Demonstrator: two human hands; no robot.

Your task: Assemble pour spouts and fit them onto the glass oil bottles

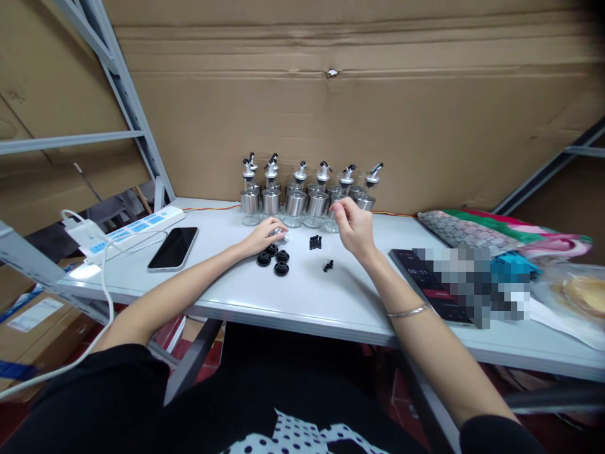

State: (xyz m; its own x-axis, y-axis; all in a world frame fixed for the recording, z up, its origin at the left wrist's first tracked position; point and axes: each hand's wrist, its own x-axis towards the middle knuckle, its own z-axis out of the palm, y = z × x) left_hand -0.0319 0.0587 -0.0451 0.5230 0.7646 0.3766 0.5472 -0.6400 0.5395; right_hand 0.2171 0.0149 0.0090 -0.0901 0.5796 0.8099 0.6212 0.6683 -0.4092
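Observation:
My left hand (263, 238) rests on the white table (312, 296), its fingers closed on a small silver spout cap (280, 235). Just in front of it lie three black rubber stoppers (275, 258). My right hand (353, 228) is raised a little above the table with fingers curled and pinched; whether it holds a small part I cannot tell. Between the hands lie small black plugs (315, 242) and another one (328, 266). A row of several glass and steel oil bottles (307, 200) with pour spouts stands behind both hands, against the cardboard.
A black phone (172, 248) lies at the left, beside a white power strip (132, 230) with a cable. A dark tablet (425, 284) and folded cloths (472, 230) lie at the right. A cardboard wall (359, 101) backs the table; metal shelf posts (127, 94) stand left.

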